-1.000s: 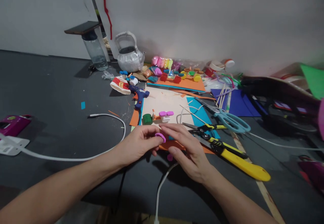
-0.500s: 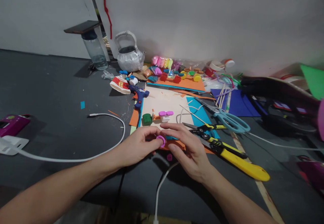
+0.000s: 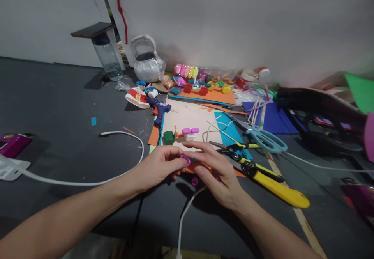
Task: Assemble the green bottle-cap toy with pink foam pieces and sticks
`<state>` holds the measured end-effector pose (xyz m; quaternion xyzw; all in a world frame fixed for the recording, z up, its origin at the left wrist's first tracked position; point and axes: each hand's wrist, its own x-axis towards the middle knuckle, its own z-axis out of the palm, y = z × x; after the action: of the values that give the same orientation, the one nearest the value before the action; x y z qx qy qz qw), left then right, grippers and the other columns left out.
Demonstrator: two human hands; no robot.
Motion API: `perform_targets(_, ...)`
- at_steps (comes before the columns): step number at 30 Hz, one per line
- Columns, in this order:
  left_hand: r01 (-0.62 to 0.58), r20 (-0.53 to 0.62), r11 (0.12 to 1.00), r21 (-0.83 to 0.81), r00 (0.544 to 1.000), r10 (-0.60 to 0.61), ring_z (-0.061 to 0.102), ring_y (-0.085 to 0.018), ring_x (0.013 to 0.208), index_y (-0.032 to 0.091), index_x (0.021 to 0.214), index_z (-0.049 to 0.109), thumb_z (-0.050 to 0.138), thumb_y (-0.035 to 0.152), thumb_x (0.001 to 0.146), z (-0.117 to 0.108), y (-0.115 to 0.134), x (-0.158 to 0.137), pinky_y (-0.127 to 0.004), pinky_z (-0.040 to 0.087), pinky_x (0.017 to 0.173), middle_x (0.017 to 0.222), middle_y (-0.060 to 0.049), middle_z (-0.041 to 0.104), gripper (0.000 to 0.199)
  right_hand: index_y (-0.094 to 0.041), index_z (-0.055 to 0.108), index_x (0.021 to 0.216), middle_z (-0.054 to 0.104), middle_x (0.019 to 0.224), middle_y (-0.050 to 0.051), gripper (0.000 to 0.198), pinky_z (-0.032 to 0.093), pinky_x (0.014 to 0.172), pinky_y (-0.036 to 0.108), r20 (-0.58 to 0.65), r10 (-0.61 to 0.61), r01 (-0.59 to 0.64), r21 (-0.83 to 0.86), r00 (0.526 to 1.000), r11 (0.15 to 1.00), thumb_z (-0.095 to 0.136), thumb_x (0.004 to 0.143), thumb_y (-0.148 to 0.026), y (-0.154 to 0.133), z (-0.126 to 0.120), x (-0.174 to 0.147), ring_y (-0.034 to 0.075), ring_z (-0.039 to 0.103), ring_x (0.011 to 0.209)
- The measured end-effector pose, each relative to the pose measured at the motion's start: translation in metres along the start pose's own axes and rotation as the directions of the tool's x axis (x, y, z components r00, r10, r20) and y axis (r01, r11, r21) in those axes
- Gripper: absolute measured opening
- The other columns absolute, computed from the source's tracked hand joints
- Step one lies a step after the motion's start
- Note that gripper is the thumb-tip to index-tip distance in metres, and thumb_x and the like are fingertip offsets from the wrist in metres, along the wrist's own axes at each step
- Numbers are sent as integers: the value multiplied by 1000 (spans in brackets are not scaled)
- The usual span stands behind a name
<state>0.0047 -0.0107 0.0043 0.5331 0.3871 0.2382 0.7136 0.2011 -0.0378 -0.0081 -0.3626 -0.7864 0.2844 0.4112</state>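
Two bare hands meet above the near edge of a stack of coloured sheets on a dark worktop (image 3: 73, 153). The left hand (image 3: 162, 167) pinches a small magenta ring (image 3: 188, 160) between thumb and fingers; the right hand (image 3: 219, 171) has its fingers spread beside the ring, apparently gripping nothing, though whether a fingertip touches it cannot be told. The ring looks formed, but it is not joined to anything else. A small magenta piece (image 3: 194, 181) lies loose between the hands and the worktop's near edge. Beyond the hands, on the cream sheet (image 3: 188, 114), a green piece (image 3: 168, 137) and a pink-and-white piece (image 3: 190, 133) sit near each other. Toward the worktop's far edge, red and yellow pieces on an orange card (image 3: 217, 98) look finished. The work thus seems partway along: parts made, with attaching the ring probably left.
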Motion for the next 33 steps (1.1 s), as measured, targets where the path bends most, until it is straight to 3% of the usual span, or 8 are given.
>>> perform_targets(6,-27,-15,999,-45,1000,26,50,-9,61,14,89,72,64,33,85,0,-1,1,-23,40,62,74,0,63,21,-31,62,131,63,132,9,36,48,100,44,-15,-64,64,-27,998,998,48,98,-23,2,2,-2,23,58,121)
perform_targets(13,-23,-12,999,-36,1000,23,49,-9,61,15,84,70,65,36,85,0,2,-1,-23,40,61,71,1,60,22,-32,60,133,63,132,9,36,49,99,45,-8,-2,2,35,1000,999,48,99,-29,2,3,-2,24,59,121)
perform_targets(18,-41,-2,998,-40,999,40,49,-8,62,14,85,70,62,32,86,2,6,-2,-21,40,60,71,1,60,19,-32,59,134,62,133,8,38,47,101,45,12,-38,38,-6,999,999,49,98,-24,3,4,-2,23,58,122)
perform_targets(26,42,80,999,-33,996,-39,58,-11,61,14,91,67,62,29,85,5,5,-2,-25,50,61,69,0,62,18,-30,62,128,60,136,10,33,46,104,45,61,17,-20,41,998,999,54,97,-32,-2,-2,1,25,55,127)
perform_targets(33,49,105,999,-14,993,-47,56,-11,57,16,77,59,61,27,83,3,5,-2,-26,48,63,62,3,59,12,-26,67,113,61,134,12,23,46,104,45,98,31,-42,118,995,992,53,97,-35,-3,-5,2,24,57,125)
